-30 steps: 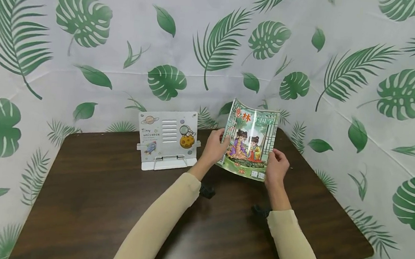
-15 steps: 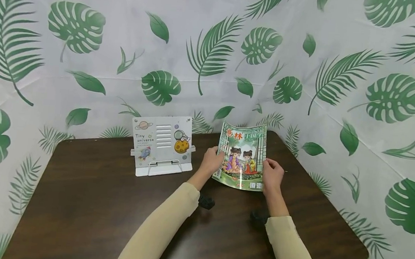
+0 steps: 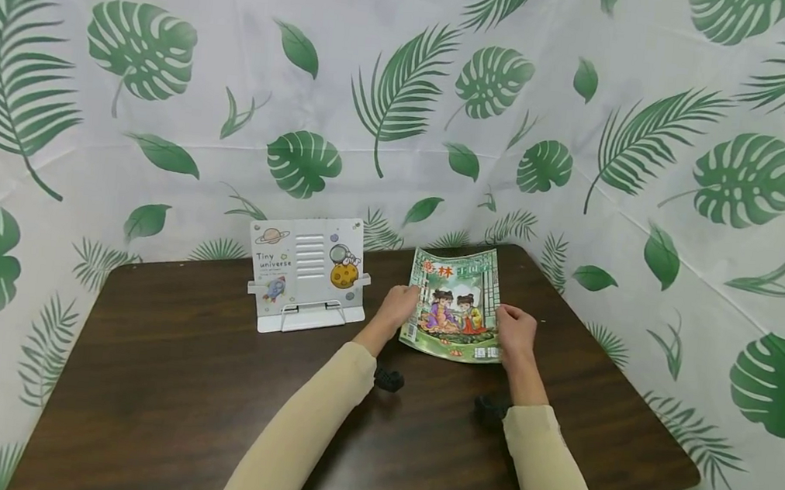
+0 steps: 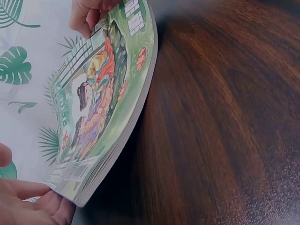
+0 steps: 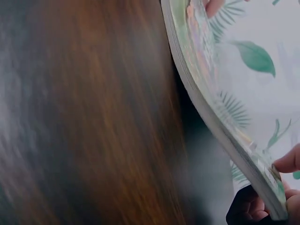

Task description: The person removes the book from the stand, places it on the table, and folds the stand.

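A magazine [image 3: 456,301] with a green illustrated cover of two children is held by its two side edges over the back right of the table. My left hand [image 3: 397,308] grips its left edge, and my right hand [image 3: 516,335] pinches the right edge. In the left wrist view the magazine [image 4: 105,89] sags in a curve, its lower edge close over the wood. The thumb and fingers of my right hand [image 5: 291,164] clasp a corner in the right wrist view. A white book stand [image 3: 306,272] printed with "Tiny universe" and space drawings stands upright left of my left hand.
The dark wooden table [image 3: 163,381] reaches back to a white curtain [image 3: 240,68] with green leaf prints, which also runs along the right side. Black wrist-camera mounts [image 3: 389,380] sit below both wrists.
The magazine has come down and a little toward the left, and now leans back flatter toward the table. Both hands keep hold of it. The book stand stays on its spot.
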A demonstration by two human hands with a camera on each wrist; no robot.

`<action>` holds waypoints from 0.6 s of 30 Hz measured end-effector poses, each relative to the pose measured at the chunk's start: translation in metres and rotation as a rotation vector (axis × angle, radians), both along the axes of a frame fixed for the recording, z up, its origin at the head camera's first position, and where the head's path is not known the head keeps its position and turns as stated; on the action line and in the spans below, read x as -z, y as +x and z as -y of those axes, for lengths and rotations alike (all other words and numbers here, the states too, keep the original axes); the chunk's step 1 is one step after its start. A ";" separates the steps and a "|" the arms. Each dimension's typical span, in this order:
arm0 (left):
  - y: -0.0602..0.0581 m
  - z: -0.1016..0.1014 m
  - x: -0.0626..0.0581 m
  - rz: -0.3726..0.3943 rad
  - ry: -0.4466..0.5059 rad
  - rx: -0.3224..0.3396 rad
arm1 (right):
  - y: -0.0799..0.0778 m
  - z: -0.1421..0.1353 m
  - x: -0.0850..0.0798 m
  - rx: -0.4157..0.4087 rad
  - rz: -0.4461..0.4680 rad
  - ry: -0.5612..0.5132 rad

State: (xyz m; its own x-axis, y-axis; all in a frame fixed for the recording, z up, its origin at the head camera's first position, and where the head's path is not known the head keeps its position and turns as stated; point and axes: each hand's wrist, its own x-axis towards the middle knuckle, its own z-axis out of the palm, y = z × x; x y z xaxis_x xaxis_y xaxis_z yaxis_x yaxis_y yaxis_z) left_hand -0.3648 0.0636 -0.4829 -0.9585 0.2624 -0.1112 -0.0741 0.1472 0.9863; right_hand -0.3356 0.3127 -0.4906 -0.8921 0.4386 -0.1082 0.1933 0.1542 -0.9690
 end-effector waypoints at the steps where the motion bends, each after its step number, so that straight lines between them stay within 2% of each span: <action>1: -0.001 0.001 0.000 0.003 0.003 0.002 | -0.001 -0.001 -0.001 -0.009 0.007 0.010; 7: -0.004 -0.004 0.001 0.033 -0.042 0.020 | -0.002 -0.012 -0.006 -0.053 0.042 0.076; 14: -0.006 -0.010 0.005 0.053 -0.288 -0.049 | -0.005 -0.022 0.001 -0.145 0.100 0.212; 18: -0.014 -0.014 0.012 0.046 -0.358 -0.056 | -0.008 -0.028 0.007 -0.158 0.108 0.310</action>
